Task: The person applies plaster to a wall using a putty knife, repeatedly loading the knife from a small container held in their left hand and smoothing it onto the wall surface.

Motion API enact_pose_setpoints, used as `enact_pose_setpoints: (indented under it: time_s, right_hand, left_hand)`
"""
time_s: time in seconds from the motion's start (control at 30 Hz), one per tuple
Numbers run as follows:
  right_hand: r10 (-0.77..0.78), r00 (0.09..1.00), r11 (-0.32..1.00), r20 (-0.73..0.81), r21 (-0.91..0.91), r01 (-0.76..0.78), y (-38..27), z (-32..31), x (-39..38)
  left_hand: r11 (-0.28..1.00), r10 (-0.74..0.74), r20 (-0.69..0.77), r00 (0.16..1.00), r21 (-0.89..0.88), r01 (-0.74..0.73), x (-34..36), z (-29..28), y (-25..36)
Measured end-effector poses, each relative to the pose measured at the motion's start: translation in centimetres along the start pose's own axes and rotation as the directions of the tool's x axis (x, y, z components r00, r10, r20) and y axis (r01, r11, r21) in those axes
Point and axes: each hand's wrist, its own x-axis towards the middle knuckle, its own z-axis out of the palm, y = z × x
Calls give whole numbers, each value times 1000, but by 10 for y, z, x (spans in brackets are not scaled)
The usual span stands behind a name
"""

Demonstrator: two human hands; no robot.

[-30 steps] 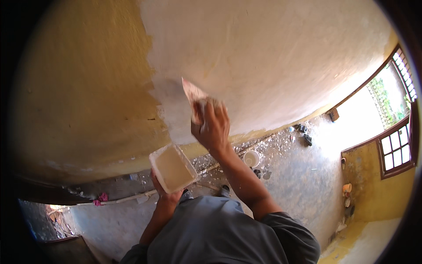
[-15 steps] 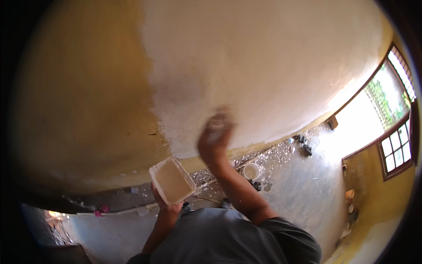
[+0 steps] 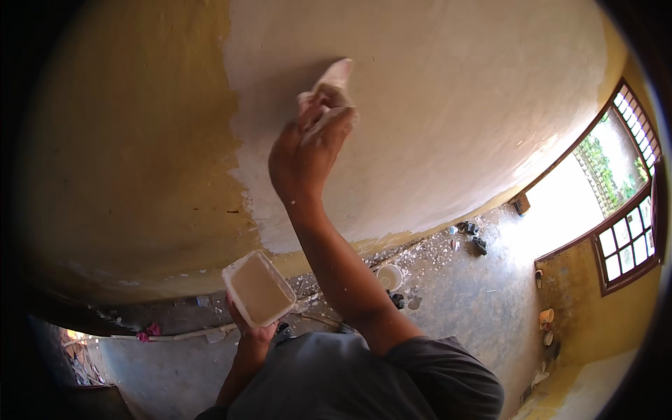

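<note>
My right hand (image 3: pixel 306 157) is raised against the wall and closed on a crumpled, whitish-pink rag (image 3: pixel 337 75), whose tip sticks out past the fingers. The rag meets a pale, whitish coated stretch of wall (image 3: pixel 448 112). To its left, the wall keeps a mustard-yellow surface (image 3: pixel 133 154), and a ragged border divides the two. Low in front of my body, my left hand (image 3: pixel 257 332) grips a rectangular plastic tub (image 3: pixel 278 277) from beneath and its left side. Cream-coloured liquid (image 3: pixel 262 292) lies inside the tub. The palm under the tub is hidden.
On the floor by the wall stands a white bucket (image 3: pixel 390 278), with pale flakes scattered around. Dark crumpled items (image 3: pixel 478 245) lie farther right. A long pole (image 3: pixel 189 336) runs along the floor at left, near a pink cloth (image 3: pixel 149 332). A bright doorway and paned window (image 3: pixel 627 241) are at right.
My right hand has swept up and slightly left across the wall, and the rag now shows clearly. The tub in my left hand sits slightly farther left in the picture.
</note>
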Motion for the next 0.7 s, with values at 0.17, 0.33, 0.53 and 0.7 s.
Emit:
enact_pose_setpoints:
  time_s: [0.17, 0.33, 0.53, 0.7]
  right_hand:
    - [-493, 755, 824, 433, -46, 565, 28, -49, -33]
    - [-596, 793, 748, 123, -274, 605, 36, -49, 11]
    - [-550, 762, 709, 341, -292, 642, 46, -24, 15]
    - [-677, 728, 695, 109, -231, 681, 3, -68, 82]
  left_hand:
    - [999, 45, -85, 995, -13, -46, 8, -14, 5]
    - [997, 74, 22, 997, 14, -75, 7, -9, -2]
    - [998, 69, -44, 997, -12, -69, 14, -22, 2]
    - [987, 154, 2, 988, -37, -154, 19, -21, -1]
